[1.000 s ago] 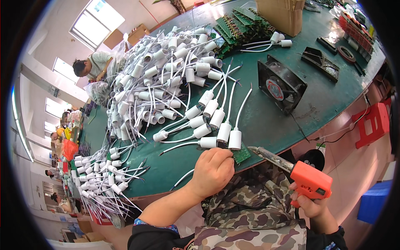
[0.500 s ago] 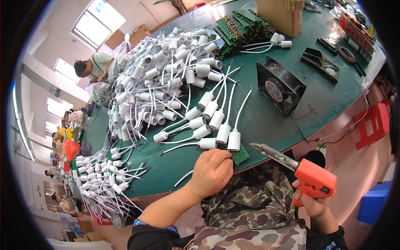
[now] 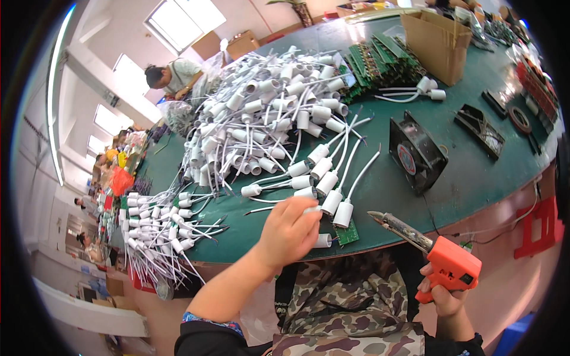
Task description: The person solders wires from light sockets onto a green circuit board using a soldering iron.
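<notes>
Across the workspace, a curved green tabletop (image 3: 487, 184) is spread with a large heap of white cylindrical lamp holders (image 3: 252, 105), their pale leads tangled. Below it, a camouflage apron (image 3: 338, 296) is worn by the person. To the left, a smaller pile of wired lamp holders (image 3: 157, 222) is laid; at the back, a cardboard box (image 3: 436, 50) is placed beside stacked circuit boards (image 3: 386, 59). On the right, a black axial fan (image 3: 415, 157) is stood upright.

An orange soldering gun (image 3: 454, 261) is gripped by the right hand (image 3: 445, 293), its tip pointed up and left, apart from everything. Well away from it, the left hand (image 3: 288, 231) is held over the near row with fingers curled; whether a lamp holder is pinched there cannot be told. Near the table edge, a small green circuit board (image 3: 349, 233) is partly covered by 1 upright lamp holder (image 3: 342, 215).

If the tip is hot, leads or fingers could be scorched by a careless swing. The small board, lying so close to the edge, could be knocked off by a sleeve.

On the fan's hub, a red-and-white round label (image 3: 406, 159) is seen; its lettering cannot be made out.
</notes>
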Tool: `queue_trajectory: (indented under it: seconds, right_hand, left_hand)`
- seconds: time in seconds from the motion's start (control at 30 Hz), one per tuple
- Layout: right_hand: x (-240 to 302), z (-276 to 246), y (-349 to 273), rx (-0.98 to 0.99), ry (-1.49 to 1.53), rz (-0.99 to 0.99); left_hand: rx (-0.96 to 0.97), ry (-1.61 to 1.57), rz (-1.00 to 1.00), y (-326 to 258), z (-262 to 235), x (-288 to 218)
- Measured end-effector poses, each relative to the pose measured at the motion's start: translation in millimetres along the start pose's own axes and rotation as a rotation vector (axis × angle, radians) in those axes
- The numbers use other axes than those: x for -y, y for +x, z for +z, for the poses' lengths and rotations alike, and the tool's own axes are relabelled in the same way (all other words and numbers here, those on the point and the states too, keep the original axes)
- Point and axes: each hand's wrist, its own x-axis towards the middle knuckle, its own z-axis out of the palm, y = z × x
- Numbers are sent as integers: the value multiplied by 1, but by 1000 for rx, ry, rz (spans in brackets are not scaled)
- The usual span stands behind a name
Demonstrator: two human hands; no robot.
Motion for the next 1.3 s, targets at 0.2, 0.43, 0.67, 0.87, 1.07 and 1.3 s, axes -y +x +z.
queue_trajectory:
  seconds: [0.2,0.43,0.67,0.87,1.07,1.3]
  right_hand:
    - [7,-15,23,51,-16,-73]
    - [11,-29,16,18,2,-134]
    - [10,-44,-9,-67,-102,-253]
    - [14,-40,-22,-58,-135,-301]
    - [-3,-45,-17,-56,-44,-304]
    - [4,-50,9,15,-77,-292]
  left_hand:
    - [325,129,34,44,6,55]
    - [697,297,146,94,19,57]
    - [798,237,138,102,20,62]
    - [663,173,192,93,16,72]
    - [286,61,113,70,-30,82]
    - [-139,43,-268,19,-194,80]
